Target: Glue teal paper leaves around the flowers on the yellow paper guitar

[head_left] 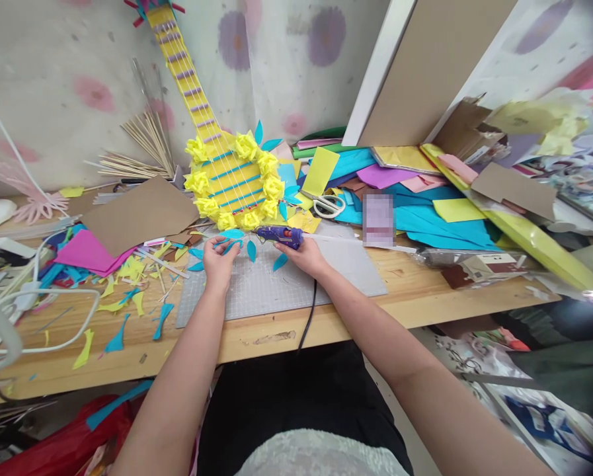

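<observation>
Several blue leaves (271,144) already edge the yellow guitar (237,173) standing behind the grey mat (346,271), while loose leaves (251,251) seemingly await gluing, the left hand (219,260) pinching a blue leaf (233,234), the right hand (303,255) gripping a glue gun (275,233).

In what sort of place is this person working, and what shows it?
Probably a handicraft workspace: the right hand holds a glue gun, a grey cutting mat lies on the wooden table, and coloured paper is piled nearby.

Blue leaves (233,234) partly hidden by left hand (219,256), guitar (207,124) cut off at top; lilac packet (378,218) pixelated
</observation>
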A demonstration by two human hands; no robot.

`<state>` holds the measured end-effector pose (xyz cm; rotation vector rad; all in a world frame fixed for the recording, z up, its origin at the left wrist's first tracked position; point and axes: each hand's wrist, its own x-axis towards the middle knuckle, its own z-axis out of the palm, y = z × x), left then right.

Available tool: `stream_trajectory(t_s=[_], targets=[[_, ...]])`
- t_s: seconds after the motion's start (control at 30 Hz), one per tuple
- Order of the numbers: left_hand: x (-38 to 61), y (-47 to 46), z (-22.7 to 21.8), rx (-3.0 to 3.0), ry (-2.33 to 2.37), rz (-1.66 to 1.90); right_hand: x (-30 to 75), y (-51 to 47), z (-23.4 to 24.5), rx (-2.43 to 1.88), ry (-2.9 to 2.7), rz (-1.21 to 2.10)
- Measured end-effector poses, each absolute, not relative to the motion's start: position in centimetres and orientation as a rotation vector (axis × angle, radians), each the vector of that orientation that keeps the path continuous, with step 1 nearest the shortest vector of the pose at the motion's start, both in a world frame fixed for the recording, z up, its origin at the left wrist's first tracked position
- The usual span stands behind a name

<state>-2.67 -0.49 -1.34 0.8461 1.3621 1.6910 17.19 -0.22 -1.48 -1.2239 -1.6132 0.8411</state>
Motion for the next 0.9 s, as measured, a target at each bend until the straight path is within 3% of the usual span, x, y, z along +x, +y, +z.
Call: stream_trajectory(t_s=[0.9], targets=[[-2.56, -0.54, -1.33, 0.834, 1.326, 1.739, 17.94, 0.1, -1.21, -1.314, -1.561, 0.782]])
